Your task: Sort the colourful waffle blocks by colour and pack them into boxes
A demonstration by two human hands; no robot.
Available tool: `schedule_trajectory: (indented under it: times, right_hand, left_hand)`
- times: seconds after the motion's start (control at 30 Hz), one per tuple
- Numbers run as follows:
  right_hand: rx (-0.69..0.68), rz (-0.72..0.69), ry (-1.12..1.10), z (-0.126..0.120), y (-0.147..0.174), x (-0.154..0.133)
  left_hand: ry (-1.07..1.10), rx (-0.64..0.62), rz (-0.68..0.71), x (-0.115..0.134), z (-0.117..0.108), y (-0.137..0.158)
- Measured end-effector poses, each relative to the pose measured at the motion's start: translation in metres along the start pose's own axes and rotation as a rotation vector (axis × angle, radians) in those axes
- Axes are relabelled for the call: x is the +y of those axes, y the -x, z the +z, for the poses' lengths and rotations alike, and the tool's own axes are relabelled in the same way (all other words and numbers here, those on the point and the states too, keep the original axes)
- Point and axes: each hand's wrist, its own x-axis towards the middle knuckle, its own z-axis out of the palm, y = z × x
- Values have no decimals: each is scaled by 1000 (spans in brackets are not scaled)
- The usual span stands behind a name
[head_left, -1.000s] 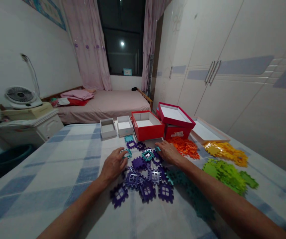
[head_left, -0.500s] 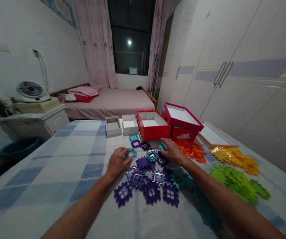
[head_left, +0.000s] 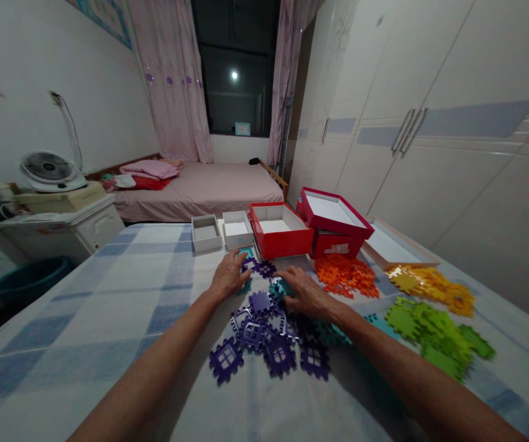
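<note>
My left hand [head_left: 229,274] reaches over the far end of the pile, its fingers apart and close to a teal square tile [head_left: 247,252] and a purple frame-shaped tile [head_left: 248,264]. A teal ring-shaped tile [head_left: 245,287] lies beside its thumb. My right hand [head_left: 305,293] has its fingers and thumb closed around teal toothed tiles [head_left: 278,288]; its fingers partly hide them. Nearer to me lie several purple interlocking tiles, among them a solid square [head_left: 261,302] and window-shaped ones [head_left: 279,354]. More teal tiles [head_left: 333,333] are partly covered by my right forearm.
Orange tiles [head_left: 345,276], yellow tiles [head_left: 432,287] and green tiles [head_left: 434,334] form piles on the right. Behind stand two small grey-white boxes [head_left: 207,244], an open red box [head_left: 287,244], a stacked red box [head_left: 338,244] and a shallow tray [head_left: 375,258]. A checked cloth [head_left: 154,282] covers the surface.
My left hand has moved away from me, leaving the teal ring by its thumb. My right hand has moved left and toward me, onto the teal tiles. The view has shifted slightly.
</note>
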Motion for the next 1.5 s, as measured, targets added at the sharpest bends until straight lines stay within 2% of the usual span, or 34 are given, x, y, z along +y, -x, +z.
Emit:
schedule_trajectory:
  times: [0.2,0.33,0.47,0.63,0.77,0.87,1.0,1.17,1.33,1.5]
  right_hand:
    - [93,106,-152,-32,20,15]
    - [31,4,-118,-23,17,11]
    - [-21,-44,19,-5,4,2]
    - [-108,-82,67,3,-5,3]
    - [-92,-87,41,4,-5,3]
    - [-57,-77,-22,-6,3,2]
    - [42,13,-70,-35,35,11]
    - [142,168,-63,-67,100,35]
    - [97,265,-56,-66,143,50]
    - [117,305,-48,-56,145,62]
  left_hand:
    - [19,-68,-29,-5,11,-36]
    - [5,-133,-21,-6,10,-46]
    - [-43,-133,-94,-6,7,-48]
    - [-62,-89,-147,-7,-1,-37]
    - [-22,-16,-162,-11,-15,-12]
    - [112,29,-128,-7,-29,10]
    - [299,18,19,21,-46,34]
    - [412,-100,165,74,-49,48]
    - [414,-177,337,130,-30,47]
    - [364,-213,413,170,1,33]
